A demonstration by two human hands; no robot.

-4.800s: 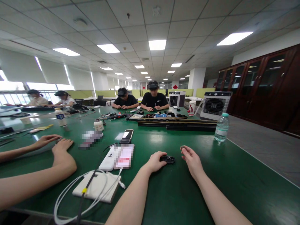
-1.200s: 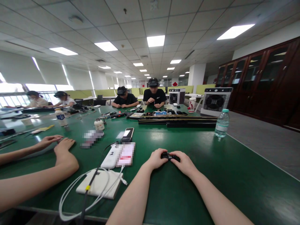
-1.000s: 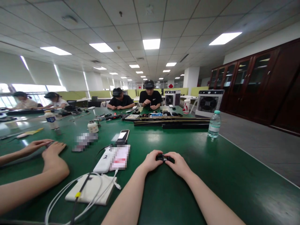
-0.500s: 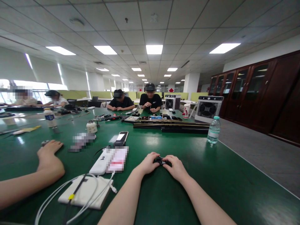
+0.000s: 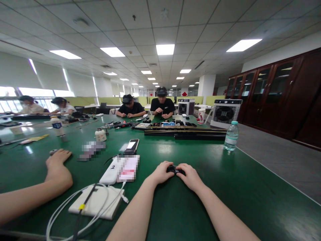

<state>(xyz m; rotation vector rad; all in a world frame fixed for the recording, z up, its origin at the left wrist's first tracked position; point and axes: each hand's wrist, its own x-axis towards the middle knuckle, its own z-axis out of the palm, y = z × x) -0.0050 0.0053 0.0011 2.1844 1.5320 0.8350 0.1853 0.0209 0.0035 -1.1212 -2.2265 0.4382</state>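
On the green table in front of me, both hands are closed around a small black part (image 5: 174,169) with a curved, dark plastic look. Its exact kind is too small to make out. My left hand (image 5: 161,173) grips its left end, thumb on the near side. From the other side my right hand (image 5: 190,176) pinches the right end, with the fingers curled over the top. The hands sit close together, low over the tabletop, and cover much of the part.
A co-worker's arm (image 5: 56,174) rests on the table (image 5: 160,207) at left. Between us lie a white power bank (image 5: 111,171), phones, a white pad (image 5: 94,203) and cables. A water bottle (image 5: 231,136) stands right. Black rails (image 5: 200,136) and tools lie ahead, before seated people.
The view has turned slightly, so the scene sits a little further right. Both hands stay on the black part, with only a small shift in how it is held.
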